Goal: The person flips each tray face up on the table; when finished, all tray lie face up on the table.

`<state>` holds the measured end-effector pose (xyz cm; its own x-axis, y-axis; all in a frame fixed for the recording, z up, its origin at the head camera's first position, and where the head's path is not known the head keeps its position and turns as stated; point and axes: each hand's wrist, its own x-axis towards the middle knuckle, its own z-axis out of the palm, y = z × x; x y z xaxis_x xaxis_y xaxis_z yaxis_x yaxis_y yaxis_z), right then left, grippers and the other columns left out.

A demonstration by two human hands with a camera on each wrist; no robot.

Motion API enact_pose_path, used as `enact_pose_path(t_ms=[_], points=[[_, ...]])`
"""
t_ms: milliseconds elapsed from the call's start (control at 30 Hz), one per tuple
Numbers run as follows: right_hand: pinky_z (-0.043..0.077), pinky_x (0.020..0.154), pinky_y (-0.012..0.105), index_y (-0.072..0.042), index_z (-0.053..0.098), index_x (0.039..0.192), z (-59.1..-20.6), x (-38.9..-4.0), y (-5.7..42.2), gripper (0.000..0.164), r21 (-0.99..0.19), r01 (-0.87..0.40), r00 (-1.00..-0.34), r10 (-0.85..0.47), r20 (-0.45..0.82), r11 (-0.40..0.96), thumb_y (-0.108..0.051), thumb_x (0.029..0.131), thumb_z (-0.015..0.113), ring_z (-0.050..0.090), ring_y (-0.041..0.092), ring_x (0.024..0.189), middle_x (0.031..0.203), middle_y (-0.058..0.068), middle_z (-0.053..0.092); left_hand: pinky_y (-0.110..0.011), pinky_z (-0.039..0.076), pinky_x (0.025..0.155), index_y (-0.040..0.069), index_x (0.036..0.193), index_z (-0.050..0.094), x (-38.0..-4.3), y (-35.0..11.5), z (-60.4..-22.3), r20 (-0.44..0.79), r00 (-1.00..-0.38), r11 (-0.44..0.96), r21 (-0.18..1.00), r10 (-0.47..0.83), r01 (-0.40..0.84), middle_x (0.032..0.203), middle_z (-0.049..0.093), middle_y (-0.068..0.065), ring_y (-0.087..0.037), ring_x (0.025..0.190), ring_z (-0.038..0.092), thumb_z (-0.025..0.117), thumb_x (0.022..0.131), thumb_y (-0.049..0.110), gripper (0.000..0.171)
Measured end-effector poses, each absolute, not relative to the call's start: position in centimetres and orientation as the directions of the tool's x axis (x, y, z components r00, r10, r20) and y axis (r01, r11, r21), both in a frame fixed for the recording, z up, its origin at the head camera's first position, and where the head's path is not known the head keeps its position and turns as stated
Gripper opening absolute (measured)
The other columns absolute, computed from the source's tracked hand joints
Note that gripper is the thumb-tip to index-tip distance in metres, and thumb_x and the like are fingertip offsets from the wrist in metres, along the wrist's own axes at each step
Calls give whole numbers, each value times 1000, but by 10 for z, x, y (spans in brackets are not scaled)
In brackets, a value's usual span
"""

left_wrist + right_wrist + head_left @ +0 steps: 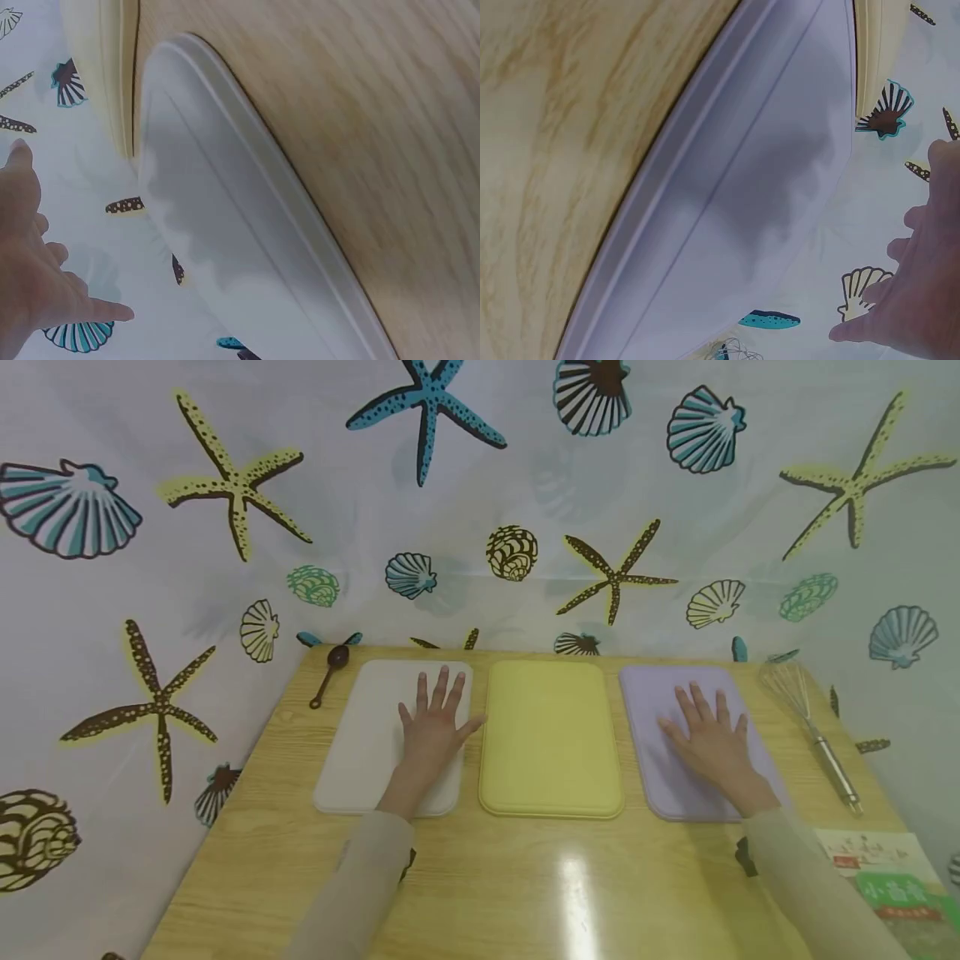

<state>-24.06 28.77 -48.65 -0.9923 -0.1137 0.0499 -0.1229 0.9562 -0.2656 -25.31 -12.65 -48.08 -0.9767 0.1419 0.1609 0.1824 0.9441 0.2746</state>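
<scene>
Three flat boards lie side by side on the wooden table: a white cutting board (pixel 363 752), a yellow cutting board (pixel 552 739) and a lilac cutting board (pixel 660 760). Over the white board, my left hand (pixel 431 731) is spread with straight fingers and holds nothing; its thumb reaches towards the yellow board. My right hand (pixel 712 739) is spread likewise over the lilac board. Both wrist views show a gap between hand and board, with a soft shadow on the white board (pixel 225 225) and on the lilac board (pixel 765 195).
A small brown spoon (pixel 330 677) lies at the table's back left. On the right rests a wire whisk (pixel 813 727) with a metal handle. A printed packet with a green label (pixel 892 889) is at the front right. Cloth with seashells and starfish (pixel 480 485) surrounds the table.
</scene>
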Motion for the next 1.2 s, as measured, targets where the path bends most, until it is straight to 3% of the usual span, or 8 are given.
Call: enact_pose_path(t_ms=[233, 433, 667, 1200], points=[[-5, 102, 77, -11, 12, 155, -489, -240, 295, 75, -280, -111, -994, -107, 30, 954, -59, 99, 27, -4, 51, 141, 160, 17, 5, -74, 18, 105, 20, 156, 16, -254, -104, -473, 138, -979, 947, 265, 149, 181, 162, 4, -5, -37, 146, -1, 48, 93, 60, 81], [-2, 101, 78, -11, 12, 155, -491, -240, 297, 76, -278, -108, -994, -107, 19, 955, -60, 99, 26, -2, 52, 140, 160, 18, 6, -72, 19, 106, 20, 155, 18, -252, -89, -468, 143, -977, 935, 294, 161, 197, 162, 8, -5, -37, 146, 2, 50, 92, 58, 81], [-1, 100, 79, -11, 12, 155, -490, -236, 301, 74, -296, -104, -994, -105, 13, 950, -58, 100, 27, -3, 53, 140, 159, 20, 7, -71, 18, 107, 23, 156, 15, -255, -74, -472, 131, -972, 923, 313, 193, 225, 162, 5, -1, -33, 147, -5, 48, 91, 61, 81], [2, 98, 81, -9, 16, 154, -491, -233, 313, 70, -266, -82, -996, -89, -13, 961, -54, 101, 26, 0, 55, 139, 158, 24, 9, -67, 32, 103, 24, 156, 15, -250, -34, -484, 159, -953, 934, 213, 256, 287, 161, 10, -4, -36, 146, 10, 39, 92, 65, 80]])
